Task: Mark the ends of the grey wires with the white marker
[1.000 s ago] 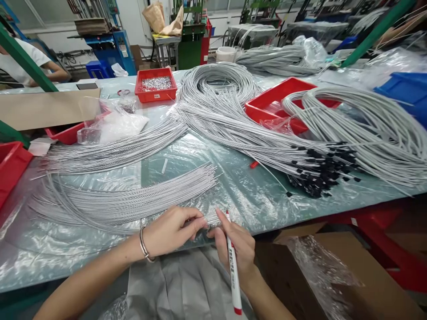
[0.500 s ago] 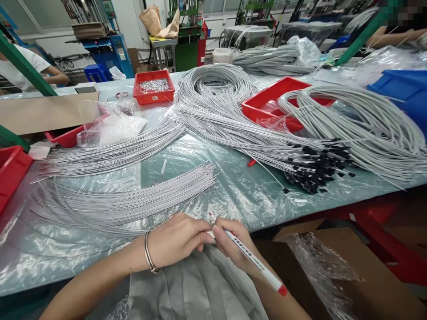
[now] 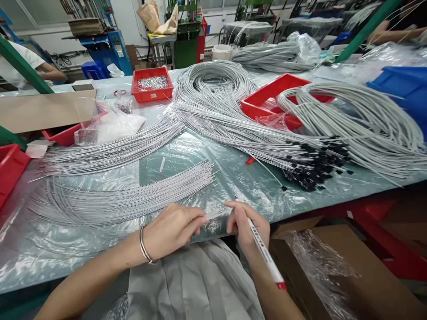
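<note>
My left hand (image 3: 180, 226), with a silver bangle (image 3: 145, 245) at the wrist, is pinched at the table's front edge; what sits between its fingertips is too small to make out. A short gap to the right separates it from my right hand (image 3: 248, 224), whose fingers are closed round a white marker (image 3: 265, 253) with a red end. The marker's red tip points up and away from me. Just beyond my left hand lies a bundle of thin grey wires (image 3: 160, 195). A second wire bundle (image 3: 120, 153) is behind it.
Wires with black ends (image 3: 313, 164) lie to the right, beside a large grey coil (image 3: 360, 115). Red trays (image 3: 152, 94) and a blue bin (image 3: 402, 91) stand farther back. An open cardboard box (image 3: 360, 266) is below the table at right. Other people's arms show at both far sides.
My hands have moved apart; my right hand went right and slightly up with the marker. My left hand shifted slightly up and left.
</note>
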`<state>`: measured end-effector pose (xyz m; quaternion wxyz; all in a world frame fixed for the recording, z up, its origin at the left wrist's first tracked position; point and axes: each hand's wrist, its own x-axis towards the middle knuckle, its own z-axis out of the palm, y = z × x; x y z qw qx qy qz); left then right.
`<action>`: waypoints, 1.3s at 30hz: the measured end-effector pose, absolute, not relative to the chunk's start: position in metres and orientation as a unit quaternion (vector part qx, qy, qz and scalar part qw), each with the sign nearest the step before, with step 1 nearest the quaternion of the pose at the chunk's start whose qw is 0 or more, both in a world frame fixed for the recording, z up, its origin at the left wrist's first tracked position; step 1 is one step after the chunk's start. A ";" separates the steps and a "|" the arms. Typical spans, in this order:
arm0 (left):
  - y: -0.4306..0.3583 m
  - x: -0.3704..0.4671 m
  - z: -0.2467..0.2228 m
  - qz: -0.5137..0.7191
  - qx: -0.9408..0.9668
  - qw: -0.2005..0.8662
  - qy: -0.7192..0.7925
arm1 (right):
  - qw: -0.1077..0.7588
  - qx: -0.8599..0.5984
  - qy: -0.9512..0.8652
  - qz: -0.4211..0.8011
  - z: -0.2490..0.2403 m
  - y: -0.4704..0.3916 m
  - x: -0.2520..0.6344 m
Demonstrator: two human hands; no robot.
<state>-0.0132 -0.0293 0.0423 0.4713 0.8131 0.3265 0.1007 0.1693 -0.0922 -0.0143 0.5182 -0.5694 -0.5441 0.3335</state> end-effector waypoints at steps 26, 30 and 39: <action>-0.012 0.013 -0.012 -0.052 0.709 0.617 0.337 | 0.543 -0.556 -0.508 0.371 -0.029 -0.088 0.185; -0.010 0.012 -0.010 -0.052 0.710 0.620 0.330 | 0.541 -0.626 -0.462 0.319 -0.033 -0.090 0.176; -0.013 0.009 -0.009 -0.002 0.756 0.561 0.337 | 0.518 -0.605 -0.552 0.248 -0.039 -0.093 0.182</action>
